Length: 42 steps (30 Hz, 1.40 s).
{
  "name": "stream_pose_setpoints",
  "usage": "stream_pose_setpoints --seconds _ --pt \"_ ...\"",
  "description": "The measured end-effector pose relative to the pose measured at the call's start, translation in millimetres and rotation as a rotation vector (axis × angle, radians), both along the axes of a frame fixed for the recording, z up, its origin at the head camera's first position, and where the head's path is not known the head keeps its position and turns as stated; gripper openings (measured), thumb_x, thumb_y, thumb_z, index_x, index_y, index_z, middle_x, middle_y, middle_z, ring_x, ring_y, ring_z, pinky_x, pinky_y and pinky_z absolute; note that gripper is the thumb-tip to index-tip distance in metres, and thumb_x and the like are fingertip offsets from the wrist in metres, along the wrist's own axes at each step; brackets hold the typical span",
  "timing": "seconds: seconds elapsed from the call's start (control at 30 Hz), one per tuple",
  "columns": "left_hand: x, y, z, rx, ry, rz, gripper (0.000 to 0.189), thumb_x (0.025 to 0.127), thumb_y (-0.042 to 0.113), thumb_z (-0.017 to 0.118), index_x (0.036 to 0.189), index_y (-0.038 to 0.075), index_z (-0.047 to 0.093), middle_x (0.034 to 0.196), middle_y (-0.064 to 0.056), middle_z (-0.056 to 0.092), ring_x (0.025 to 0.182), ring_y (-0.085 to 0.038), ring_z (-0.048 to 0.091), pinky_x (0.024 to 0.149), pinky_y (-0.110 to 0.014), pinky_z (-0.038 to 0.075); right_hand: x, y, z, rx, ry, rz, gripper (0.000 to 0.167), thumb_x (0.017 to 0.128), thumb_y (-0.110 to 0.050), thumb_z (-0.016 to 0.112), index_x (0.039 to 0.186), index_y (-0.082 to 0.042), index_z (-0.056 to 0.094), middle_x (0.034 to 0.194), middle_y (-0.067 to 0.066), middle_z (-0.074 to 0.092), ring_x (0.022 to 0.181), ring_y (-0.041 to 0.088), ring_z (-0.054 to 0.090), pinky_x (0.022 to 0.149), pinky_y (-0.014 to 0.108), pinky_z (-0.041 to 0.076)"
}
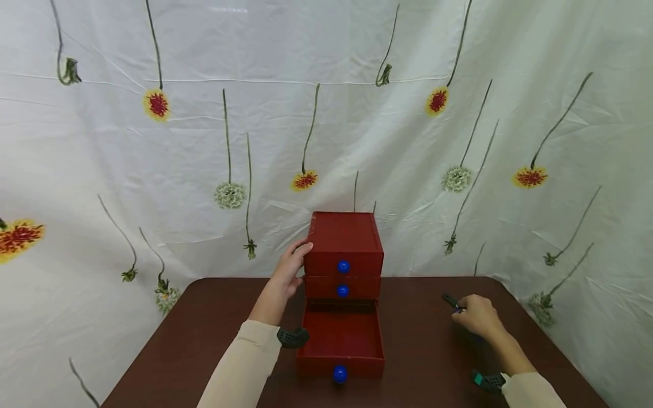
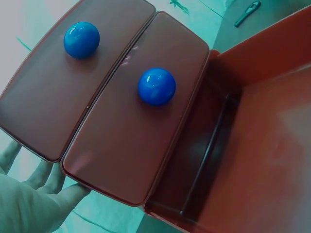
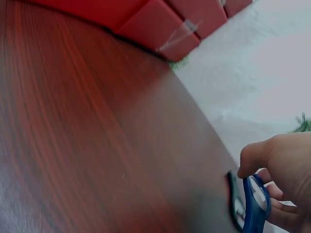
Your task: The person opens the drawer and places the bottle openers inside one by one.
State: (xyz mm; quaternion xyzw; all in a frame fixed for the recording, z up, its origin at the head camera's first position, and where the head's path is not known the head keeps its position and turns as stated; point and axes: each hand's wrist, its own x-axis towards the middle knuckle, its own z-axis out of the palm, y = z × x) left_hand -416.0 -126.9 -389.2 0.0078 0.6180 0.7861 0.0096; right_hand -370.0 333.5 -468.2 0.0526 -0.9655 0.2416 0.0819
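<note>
A red cabinet [image 1: 347,232] of small drawers with round blue knobs stands on the table. Its bottom drawer [image 1: 340,334] is pulled out, and its bare floor shows; the upper two are closed. My left hand [image 1: 288,268] rests against the cabinet's left side, fingers fairly straight; in the left wrist view the fingers [image 2: 46,174] touch the edge beside the drawer fronts. Off to the right, my right hand [image 1: 478,315] pinches a blue tool with a looped handle [image 3: 257,199]. Its lower end is cut off in the right wrist view. Close beside it lies a dark slim tool [image 1: 450,300].
The dark brown table [image 1: 224,334] extends on both sides of the cabinet. A white cloth [image 1: 265,56] printed with flowers hangs behind the table's far edge. The open drawer juts toward me, between my two forearms.
</note>
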Motion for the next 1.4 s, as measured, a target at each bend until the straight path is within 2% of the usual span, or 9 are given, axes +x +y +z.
stream_pose_setpoints --seconds 0.1,0.2,0.4,0.7,1.03,1.23,1.4 --pt "0.4 -1.5 1.0 -0.003 0.003 -0.011 0.060 0.103 0.034 0.065 0.156 0.019 0.043 0.151 -0.013 0.047 0.141 -0.035 0.041 0.105 -0.061 0.037 -1.1 -9.9 8.0 -0.001 0.019 0.045 0.037 0.088 -0.009 0.076 0.114 0.016 0.069 0.109 0.028 0.069 0.086 0.034 0.067 0.067 0.047 0.053" --pt "0.2 -2.1 1.2 -0.011 0.010 -0.015 0.059 0.103 0.034 0.065 0.156 0.018 0.043 0.152 -0.013 0.047 0.141 -0.035 0.041 0.105 -0.063 0.037 -1.8 -20.6 14.2 0.001 0.060 0.105 0.034 0.086 -0.007 0.076 0.111 0.015 0.071 0.103 0.024 0.071 0.087 0.033 0.069 0.070 0.047 0.055" --pt "-0.2 -2.7 1.3 -0.022 0.028 0.003 0.057 0.102 0.032 0.067 0.154 0.016 0.047 0.150 -0.015 0.049 0.139 -0.038 0.043 0.105 -0.067 0.035 1.3 -50.4 28.9 -0.003 0.130 0.236 0.027 0.081 -0.003 0.073 0.106 0.006 0.077 0.098 0.011 0.072 0.074 0.017 0.056 0.064 0.038 0.047" --pt "-0.2 -1.3 -0.4 -0.044 0.035 0.015 0.056 0.103 0.035 0.066 0.154 0.018 0.048 0.150 -0.014 0.047 0.138 -0.038 0.045 0.104 -0.066 0.038 7.1 -102.1 45.3 0.063 0.259 0.455 0.027 0.082 -0.009 0.078 0.107 0.000 0.079 0.102 0.006 0.068 0.092 0.026 0.064 0.076 0.039 0.055" --pt "-0.6 -2.3 0.7 -0.059 0.048 0.007 0.058 0.104 0.037 0.063 0.156 0.019 0.045 0.149 -0.014 0.049 0.138 -0.037 0.044 0.103 -0.064 0.038 14.0 -147.9 53.6 0.026 0.257 0.634 0.027 0.085 -0.009 0.078 0.110 0.002 0.077 0.106 0.005 0.065 0.093 0.022 0.064 0.075 0.031 0.055" --pt "0.6 -2.7 -1.2 -0.068 0.040 0.011 0.057 0.104 0.036 0.062 0.156 0.019 0.045 0.148 -0.016 0.051 0.137 -0.037 0.046 0.103 -0.065 0.038 16.5 -180.9 48.4 0.012 0.226 0.733 0.028 0.087 -0.009 0.079 0.112 0.002 0.077 0.109 0.004 0.061 0.092 0.018 0.060 0.074 0.024 0.053" --pt "0.2 -1.3 -1.4 -0.062 0.042 0.012 0.057 0.104 0.037 0.063 0.155 0.019 0.045 0.146 -0.016 0.053 0.136 -0.037 0.048 0.101 -0.063 0.040 16.5 -207.2 42.6 0.040 0.222 0.810 0.029 0.089 -0.008 0.079 0.115 0.002 0.076 0.113 0.004 0.061 0.093 0.017 0.063 0.078 0.021 0.052"
